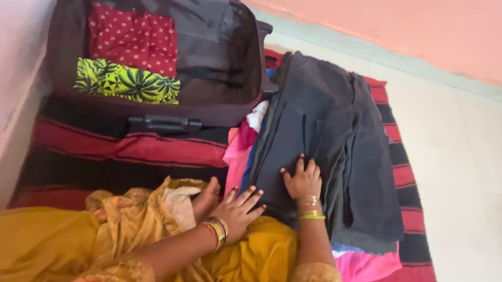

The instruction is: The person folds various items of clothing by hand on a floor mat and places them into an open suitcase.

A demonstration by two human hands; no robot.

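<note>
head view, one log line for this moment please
right hand flat on dark garment | left hand on knee | suitcase open, red cloth, green cloth inside

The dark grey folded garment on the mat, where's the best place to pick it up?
Probably at the near folded edge of the dark garment, beside the right hand lying flat on it. Slide fingers under from the near side, since it overhangs the pink cloth there.

- One open suitcase (231,90), far left.
- Two folded cloths inside it: one red dotted cloth (133,38), one green leaf-print cloth (126,82).
- One dark grey garment (325,136) atop the pile.
- One striped mat (127,153).
- Two hands: left hand (237,210), right hand (302,180).
</note>
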